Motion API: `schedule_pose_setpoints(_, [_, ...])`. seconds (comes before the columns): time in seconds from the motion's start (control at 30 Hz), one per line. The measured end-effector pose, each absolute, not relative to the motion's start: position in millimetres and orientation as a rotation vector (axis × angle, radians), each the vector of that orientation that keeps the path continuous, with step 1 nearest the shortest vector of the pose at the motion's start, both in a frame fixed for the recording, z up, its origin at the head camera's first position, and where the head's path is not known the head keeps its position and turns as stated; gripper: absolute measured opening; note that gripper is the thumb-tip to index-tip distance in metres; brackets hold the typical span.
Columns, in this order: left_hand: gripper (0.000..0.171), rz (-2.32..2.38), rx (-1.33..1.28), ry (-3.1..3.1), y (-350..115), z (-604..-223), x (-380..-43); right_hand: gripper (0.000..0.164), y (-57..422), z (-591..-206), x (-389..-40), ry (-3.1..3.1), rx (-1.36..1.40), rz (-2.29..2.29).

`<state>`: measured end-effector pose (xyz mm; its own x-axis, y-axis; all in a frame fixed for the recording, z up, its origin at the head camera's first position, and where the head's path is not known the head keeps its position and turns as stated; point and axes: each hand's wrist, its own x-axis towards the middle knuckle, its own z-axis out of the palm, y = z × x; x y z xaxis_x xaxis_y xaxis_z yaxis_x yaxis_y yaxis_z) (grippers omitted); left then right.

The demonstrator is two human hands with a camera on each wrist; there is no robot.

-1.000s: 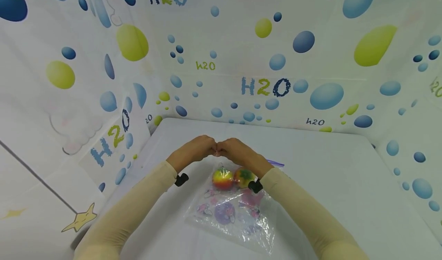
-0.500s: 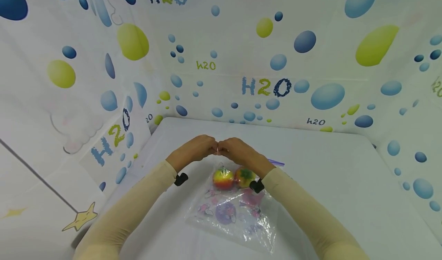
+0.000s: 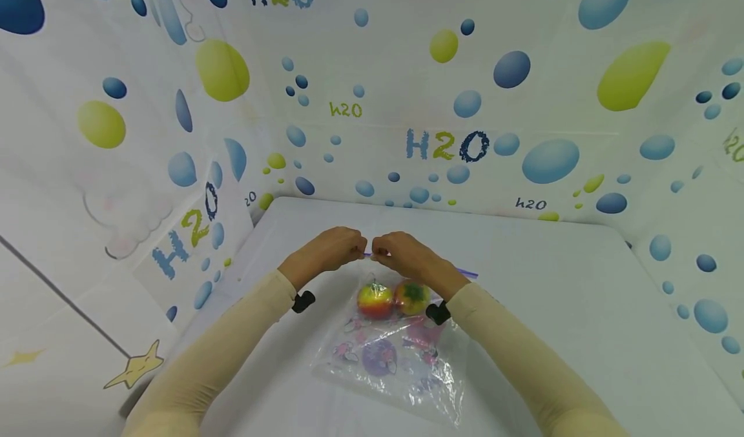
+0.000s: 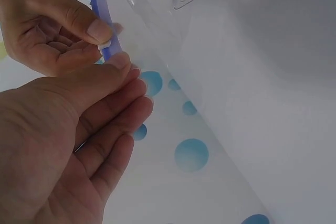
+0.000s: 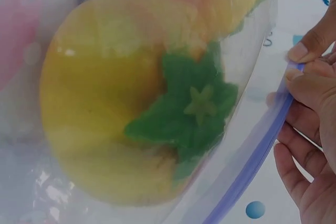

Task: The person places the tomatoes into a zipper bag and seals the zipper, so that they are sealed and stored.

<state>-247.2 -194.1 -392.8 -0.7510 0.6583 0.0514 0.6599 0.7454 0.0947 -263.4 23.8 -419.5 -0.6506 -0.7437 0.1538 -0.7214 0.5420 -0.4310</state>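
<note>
A clear zip bag (image 3: pixel 401 395) with pink and purple prints lies on the table in the head view. Inside it sit two round yellow-and-red fruits, one on the left (image 3: pixel 375 303) and one on the right (image 3: pixel 412 298), with green leafy tops. My left hand (image 3: pixel 331 246) pinches the left end of the purple zip strip (image 5: pixel 252 161) between thumb and forefinger. Close beside it, my right hand (image 3: pixel 407 254) pinches the strip at a small white slider (image 4: pixel 105 46). A short stretch of strip shows between the hands. The right forearm partly covers the bag's right side.
The white table (image 3: pixel 581 308) extends to both sides of the bag. Walls printed with blue and green bubbles (image 3: pixel 549 161) stand behind it and at its left. A dark wrist camera (image 3: pixel 438 312) overhangs the right fruit.
My right hand has shifted slightly right along the strip, so a small gap has opened between the hands. The left hand and the bag have hardly moved.
</note>
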Motion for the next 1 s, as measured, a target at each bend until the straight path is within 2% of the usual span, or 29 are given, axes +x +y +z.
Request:
schedule_pose_setpoints(0.47, [0.004,-0.176,-1.055,-2.959,-200.8,-392.4,-246.1,0.005,34.8,-421.6,-269.5,2.758,-1.368,-0.651])
schedule_pose_setpoints(0.77, [0.006,-0.227,-1.071,-2.940,-207.4,-397.3,-247.2,0.006,47.4,-425.1,-272.7,2.743,-1.318,-0.629])
schedule_pose_setpoints(1.0, [0.007,-0.283,-1.050,-2.945,-212.2,-398.9,-243.8,0.007,62.7,-426.7,-271.6,2.743,-1.385,-0.654])
